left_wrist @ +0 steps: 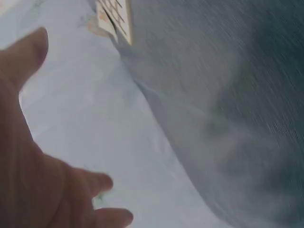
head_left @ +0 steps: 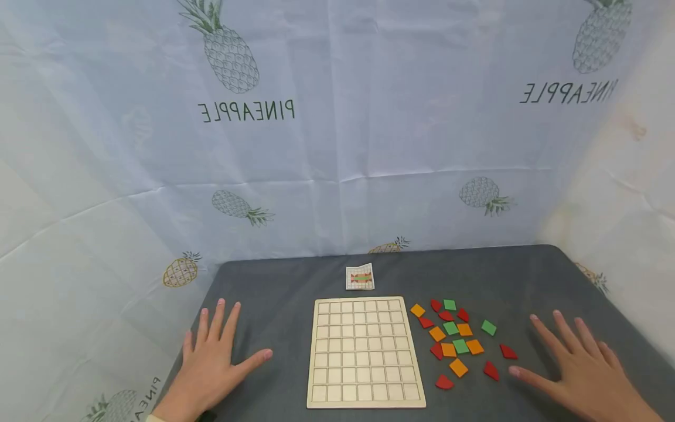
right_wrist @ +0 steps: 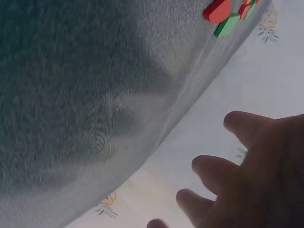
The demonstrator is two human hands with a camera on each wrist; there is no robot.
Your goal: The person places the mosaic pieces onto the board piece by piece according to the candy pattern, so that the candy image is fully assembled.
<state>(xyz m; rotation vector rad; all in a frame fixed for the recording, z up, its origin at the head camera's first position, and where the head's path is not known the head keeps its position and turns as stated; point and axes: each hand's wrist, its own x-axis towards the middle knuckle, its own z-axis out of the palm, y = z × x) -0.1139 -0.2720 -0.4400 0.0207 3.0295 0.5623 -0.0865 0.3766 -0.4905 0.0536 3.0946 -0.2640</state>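
My left hand [head_left: 211, 363] is spread over the left side of the dark table, fingers straight and holding nothing. On the other side, my right hand [head_left: 585, 369] is likewise spread, its thumb near a red quarter-round tile [head_left: 491, 370]. Between the hands lies a pale wooden board [head_left: 361, 353] marked with a grid of square recesses, in which no tiles lie. Scattered right of the board are several orange square tiles [head_left: 459, 368], green square tiles [head_left: 488, 327] and red quarter-round tiles [head_left: 445, 382]. Both wrist views show the fingers apart from any object.
A small paper card [head_left: 360, 277] with a red, orange and green pattern on a grid lies behind the board. The grey tabletop [head_left: 274, 328] ends at a back edge against a white cloth [head_left: 337, 135] printed with pineapples, which also hangs at both sides.
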